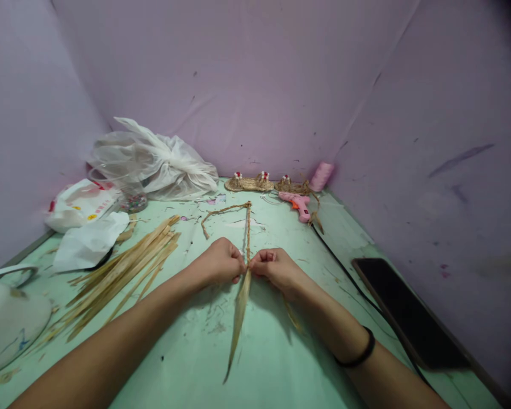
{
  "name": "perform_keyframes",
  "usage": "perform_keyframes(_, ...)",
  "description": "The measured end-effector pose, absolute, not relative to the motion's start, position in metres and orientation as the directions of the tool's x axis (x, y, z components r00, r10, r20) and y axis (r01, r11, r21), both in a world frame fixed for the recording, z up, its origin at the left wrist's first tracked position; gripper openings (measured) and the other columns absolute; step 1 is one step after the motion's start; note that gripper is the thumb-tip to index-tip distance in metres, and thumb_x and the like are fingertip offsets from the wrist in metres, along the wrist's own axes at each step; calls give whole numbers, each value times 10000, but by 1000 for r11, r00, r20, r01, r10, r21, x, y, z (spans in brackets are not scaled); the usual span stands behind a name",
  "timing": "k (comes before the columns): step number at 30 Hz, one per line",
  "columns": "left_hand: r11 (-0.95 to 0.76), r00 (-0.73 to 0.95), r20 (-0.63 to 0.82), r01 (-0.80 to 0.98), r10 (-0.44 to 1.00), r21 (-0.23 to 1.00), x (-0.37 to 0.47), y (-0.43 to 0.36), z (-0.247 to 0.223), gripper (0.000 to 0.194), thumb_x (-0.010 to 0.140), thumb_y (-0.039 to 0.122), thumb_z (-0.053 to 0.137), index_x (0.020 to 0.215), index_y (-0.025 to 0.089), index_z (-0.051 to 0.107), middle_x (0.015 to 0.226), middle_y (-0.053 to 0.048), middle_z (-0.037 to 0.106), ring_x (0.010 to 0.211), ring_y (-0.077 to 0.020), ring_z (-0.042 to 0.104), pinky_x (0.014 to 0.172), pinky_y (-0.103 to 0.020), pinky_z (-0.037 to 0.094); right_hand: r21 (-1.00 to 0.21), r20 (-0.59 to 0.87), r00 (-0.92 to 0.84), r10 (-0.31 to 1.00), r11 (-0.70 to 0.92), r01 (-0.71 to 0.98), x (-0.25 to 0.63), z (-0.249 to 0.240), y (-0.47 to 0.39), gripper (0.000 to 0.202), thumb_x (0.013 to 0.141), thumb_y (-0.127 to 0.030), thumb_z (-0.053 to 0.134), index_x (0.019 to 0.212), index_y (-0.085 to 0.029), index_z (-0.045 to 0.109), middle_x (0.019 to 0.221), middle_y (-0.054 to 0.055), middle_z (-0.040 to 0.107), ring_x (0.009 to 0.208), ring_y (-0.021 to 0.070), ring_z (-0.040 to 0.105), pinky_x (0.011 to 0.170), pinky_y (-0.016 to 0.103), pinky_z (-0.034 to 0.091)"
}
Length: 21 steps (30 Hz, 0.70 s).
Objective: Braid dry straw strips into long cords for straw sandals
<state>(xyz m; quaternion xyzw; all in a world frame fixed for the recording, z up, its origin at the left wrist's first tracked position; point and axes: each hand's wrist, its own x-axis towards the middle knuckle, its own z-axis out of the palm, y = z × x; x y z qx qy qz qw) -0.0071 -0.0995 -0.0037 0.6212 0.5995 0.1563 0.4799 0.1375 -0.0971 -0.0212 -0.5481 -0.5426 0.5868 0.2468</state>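
Observation:
A thin braid of dried plant strips (248, 233) runs straight away from me over the pale green table, then bends left at its far end. At its near end my left hand (223, 261) and my right hand (276, 270) pinch it, fingertips almost touching. A loose leaf strip (240, 318) hangs toward me from between the fingers, and another strip (293, 315) trails out under my right wrist. Left of my hands lies a bundle of dried strips (123, 272). The exact crossing of the strands is hidden by my fingertips.
At the back stand small woven soles with red and white beads (250, 183), a pink glue gun (298, 205) and a pink thread spool (322, 176). A black phone (409, 312) lies right, beside a cable (349, 270). Plastic bags (174, 165) and a white lamp base (12, 324) are left.

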Motion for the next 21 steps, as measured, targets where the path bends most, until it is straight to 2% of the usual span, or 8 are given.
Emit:
perform_keyframes(6,167,310,-426,609,850,775,-16,-99,7,127,552,203,503,493,120,579,421,-4,509,364,-60,329,381,-192,254,-920,-383,-247,890,-345,187,135,-23,-98,21,554,-147,529,560,-128,536,363,-96,347,336,17,210,381,199,145)
perform_keyframes(8,151,345,-453,635,822,757,-26,-96,13,170,574,253,509,583,123,618,487,-9,555,369,-61,336,378,-194,251,-913,-401,-241,884,-364,184,135,-24,-98,24,551,-149,535,556,-126,540,356,-98,333,334,15,200,379,200,140)
perform_keyframes(11,118,250,-404,709,880,696,-50,-89,28,279,590,324,517,750,140,653,606,-19,611,421,-80,406,414,-204,293,-900,-430,-247,868,-391,191,134,-22,-99,35,554,-157,543,567,-125,547,351,-100,313,330,14,192,376,202,129)
perform_keyframes(14,33,83,-194,847,977,530,-85,-83,49,252,575,315,525,696,135,653,607,-24,609,550,-116,492,517,-217,346,-885,-459,-248,853,-414,215,134,-19,-101,48,558,-176,551,564,-129,540,351,-96,308,325,17,195,373,208,112)
perform_keyframes(16,44,1,-116,924,993,379,-111,-84,63,223,569,296,508,654,141,644,576,-20,592,568,-129,499,522,-223,335,-879,-467,-249,848,-416,233,134,-19,-102,66,559,-194,558,562,-131,540,352,-93,303,325,20,198,372,211,102)
perform_keyframes(18,86,-54,-131,964,990,254,-134,-86,72,206,555,274,494,641,153,637,557,-14,580,555,-130,497,508,-225,320,-880,-465,-260,846,-409,242,134,-19,-102,85,563,-213,563,564,-130,540,357,-90,300,328,20,196,374,213,93)
perform_keyframes(21,103,-62,-245,982,968,157,-159,-86,70,176,521,237,487,609,162,620,560,-15,581,559,-131,505,509,-222,318,-882,-462,-275,843,-404,244,134,-21,-102,114,571,-241,572,570,-133,536,368,-89,297,333,19,189,377,215,81)
